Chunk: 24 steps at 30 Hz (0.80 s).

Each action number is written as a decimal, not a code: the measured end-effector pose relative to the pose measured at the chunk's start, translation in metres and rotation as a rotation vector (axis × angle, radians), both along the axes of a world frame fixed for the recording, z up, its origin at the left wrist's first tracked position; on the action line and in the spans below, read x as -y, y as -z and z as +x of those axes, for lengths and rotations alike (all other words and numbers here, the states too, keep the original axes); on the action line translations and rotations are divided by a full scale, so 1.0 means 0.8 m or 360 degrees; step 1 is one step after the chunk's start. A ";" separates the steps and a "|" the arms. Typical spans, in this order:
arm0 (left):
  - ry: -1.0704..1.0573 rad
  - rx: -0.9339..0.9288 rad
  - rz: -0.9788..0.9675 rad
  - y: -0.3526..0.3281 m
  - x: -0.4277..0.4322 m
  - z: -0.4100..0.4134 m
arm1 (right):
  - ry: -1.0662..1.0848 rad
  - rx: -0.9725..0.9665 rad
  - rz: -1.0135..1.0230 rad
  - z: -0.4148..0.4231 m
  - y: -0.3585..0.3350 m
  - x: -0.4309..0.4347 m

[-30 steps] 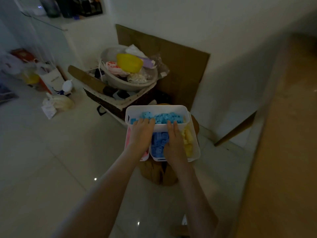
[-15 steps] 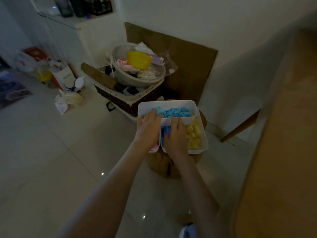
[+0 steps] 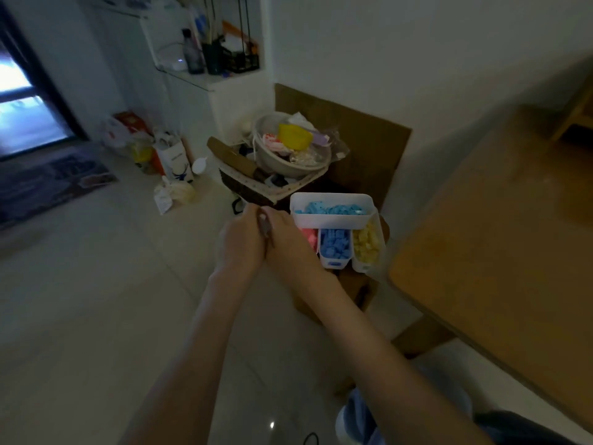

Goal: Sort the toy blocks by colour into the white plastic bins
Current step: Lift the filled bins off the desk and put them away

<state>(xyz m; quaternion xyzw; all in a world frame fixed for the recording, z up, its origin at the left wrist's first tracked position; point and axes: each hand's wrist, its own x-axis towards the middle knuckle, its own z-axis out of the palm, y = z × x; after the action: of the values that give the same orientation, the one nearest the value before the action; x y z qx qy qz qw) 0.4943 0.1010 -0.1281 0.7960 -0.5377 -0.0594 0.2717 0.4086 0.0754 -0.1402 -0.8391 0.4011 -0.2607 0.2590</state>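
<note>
While left hand and right hand touch left of the top bin | grip cannot be told | light-blue blocks inside it | pink blocks, blue blocks, yellow blocks just below it

Dim room, soft wide-angle view.
Cold bluish light spills from the glass door at far left (blown out to white-blue); a pinpoint glint sits on the tiled floor. The left hand and right hand are smeared by motion, with a dark shadow between them. The wooden table at right blurs and bends toward the edge.
</note>
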 end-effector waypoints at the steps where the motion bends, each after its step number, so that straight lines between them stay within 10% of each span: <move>1: -0.0022 0.0028 -0.0016 -0.015 -0.016 0.001 | -0.0053 -0.0002 -0.0059 0.002 -0.013 -0.015; 10: 0.0134 0.0016 -0.0233 -0.113 -0.067 -0.106 | -0.0005 0.0349 -0.0318 -0.116 -0.124 -0.086; 24: 0.1498 -0.0399 0.0207 -0.116 -0.020 -0.487 | 0.1307 -0.0679 -0.0103 -0.500 -0.154 -0.117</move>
<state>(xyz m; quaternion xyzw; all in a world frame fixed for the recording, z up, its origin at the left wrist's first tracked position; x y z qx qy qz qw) 0.1048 0.1170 -0.0350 0.4687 -0.7973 -0.3046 0.2276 0.0082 0.1688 -0.0167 -0.6533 0.7362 -0.1756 0.0195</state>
